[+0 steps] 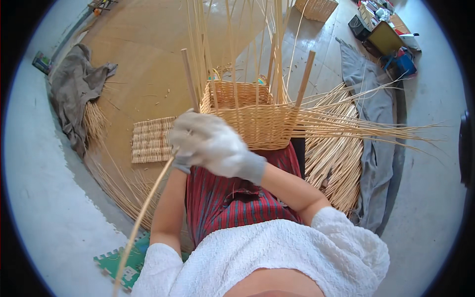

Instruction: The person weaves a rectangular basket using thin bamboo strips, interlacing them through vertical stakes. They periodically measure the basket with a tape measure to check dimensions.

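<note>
1 white shirt faces 2 overlapping gloved hands with 1 cane.

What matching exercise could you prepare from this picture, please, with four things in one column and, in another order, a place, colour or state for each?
Column one:
1. Unfinished basket
2. Flat woven panel
3. Striped cloth
4. Pile of canes

Column two:
A. Mainly red
B. To the right of the basket
C. With tall stakes rising above its rim
D. To the left of the basket

Right pairs: 1-C, 2-D, 3-A, 4-B.
</note>
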### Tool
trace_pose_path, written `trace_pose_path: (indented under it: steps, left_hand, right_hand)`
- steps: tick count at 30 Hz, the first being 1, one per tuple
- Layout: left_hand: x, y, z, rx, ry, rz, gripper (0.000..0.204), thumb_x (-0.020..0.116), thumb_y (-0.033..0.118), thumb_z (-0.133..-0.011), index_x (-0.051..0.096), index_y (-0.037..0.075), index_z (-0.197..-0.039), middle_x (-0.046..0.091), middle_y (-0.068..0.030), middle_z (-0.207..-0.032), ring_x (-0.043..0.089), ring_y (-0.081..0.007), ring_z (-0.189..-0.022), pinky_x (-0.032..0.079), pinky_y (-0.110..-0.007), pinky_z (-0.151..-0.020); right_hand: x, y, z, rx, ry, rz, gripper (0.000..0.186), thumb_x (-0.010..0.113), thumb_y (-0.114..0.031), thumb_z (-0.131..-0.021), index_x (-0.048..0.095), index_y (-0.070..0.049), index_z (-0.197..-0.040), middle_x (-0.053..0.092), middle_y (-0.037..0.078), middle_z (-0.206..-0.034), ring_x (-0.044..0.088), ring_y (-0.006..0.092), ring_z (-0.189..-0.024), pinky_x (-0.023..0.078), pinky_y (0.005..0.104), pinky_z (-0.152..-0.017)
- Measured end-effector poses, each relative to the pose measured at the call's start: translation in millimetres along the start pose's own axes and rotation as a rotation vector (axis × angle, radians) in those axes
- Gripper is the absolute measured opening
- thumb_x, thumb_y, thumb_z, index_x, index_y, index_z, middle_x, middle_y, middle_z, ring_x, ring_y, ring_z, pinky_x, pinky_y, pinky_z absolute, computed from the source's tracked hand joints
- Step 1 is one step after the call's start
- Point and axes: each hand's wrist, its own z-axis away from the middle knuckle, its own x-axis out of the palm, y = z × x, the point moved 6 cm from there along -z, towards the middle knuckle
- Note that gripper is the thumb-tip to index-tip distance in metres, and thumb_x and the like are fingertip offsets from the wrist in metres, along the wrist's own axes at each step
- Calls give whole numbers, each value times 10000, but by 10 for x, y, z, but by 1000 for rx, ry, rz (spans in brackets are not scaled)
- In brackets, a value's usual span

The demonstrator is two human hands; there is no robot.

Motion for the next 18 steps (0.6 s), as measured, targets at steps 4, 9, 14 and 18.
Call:
trace_pose_path:
  steps: [4, 9, 14, 18]
  left_hand:
    - [-44, -420, -26, -271, -102, 563, 303, 713, 167, -911, 629, 52, -1178, 631, -67, -1159, 622, -206, -1104, 535, -343, -957]
    - [-137, -782, 116, 323, -147, -247, 250, 649, -54, -936, 613, 29, -1169, 628, -89, -1210, 669, -167, -1004, 593, -289, -754]
    - [112, -358, 234, -252, 281, 713, 302, 665, 265, -1018, 585, -3, -1132, 682, -132, -1178, 662, -211, -1068, 519, -330, -1008]
    - [39, -1158, -218, -350, -20, 780, 258, 648, 271, -1027, 613, 24, -1093, 693, -121, -1082, 660, -190, -1035, 541, -336, -958]
  right_hand:
    - [780, 143, -151, 36, -199, -116, 340, 750, -199, -806, 664, -110, -1123, 683, 140, -1022, 656, 369, -955, 499, 468, -882]
    - [1136, 79, 287, 212, -112, -66, 115, 675, -189, -842, 652, -86, -887, 656, 146, -783, 666, 361, -806, 488, 480, -772]
    - [1553, 217, -466, 360, -193, -120, 72, 617, -171, -913, 630, -106, -942, 670, 139, -807, 679, 341, -835, 509, 449, -758]
    - [1625, 311, -1194, 227, -305, -515, 119, 603, -166, -912, 637, -144, -1024, 707, 119, -862, 700, 332, -862, 532, 466, -752]
